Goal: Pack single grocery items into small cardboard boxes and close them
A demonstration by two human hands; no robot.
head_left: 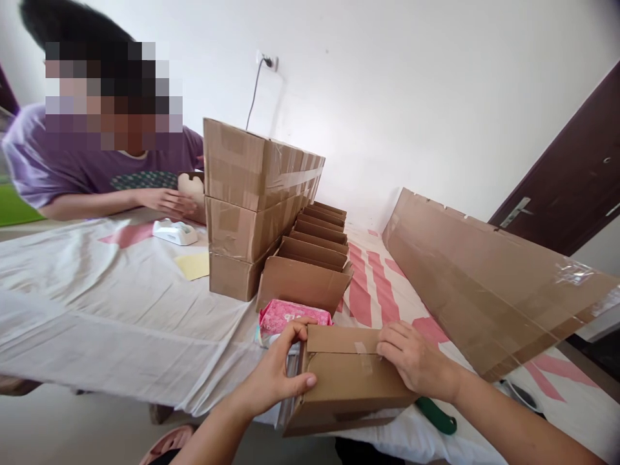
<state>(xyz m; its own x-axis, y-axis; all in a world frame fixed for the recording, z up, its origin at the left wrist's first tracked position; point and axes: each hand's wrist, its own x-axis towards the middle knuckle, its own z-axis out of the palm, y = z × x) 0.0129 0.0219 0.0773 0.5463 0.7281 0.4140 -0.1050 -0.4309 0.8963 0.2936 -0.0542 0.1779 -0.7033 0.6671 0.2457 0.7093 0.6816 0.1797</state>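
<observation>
Boxy, taped cartons [235, 169] stand stacked. The left hand [281, 373] grips the left edge of the box [349, 381], smooth cardboard on wrinkled cloth [145, 342]. The right hand [419, 358] curls on its flap [334, 340]; whether pinching, I cannot tell. A flat cardboard sheet [475, 284] slants alongside.

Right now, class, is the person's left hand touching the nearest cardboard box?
Touching. The head view plainly shows the left hand with its thumb resting on top of the nearest cardboard box, no gap between.

On the table [121, 342], carton [349, 382] in front, packet [295, 313] behind it, box stack [237, 226] left, cardboard sheet [475, 284] right.
</observation>
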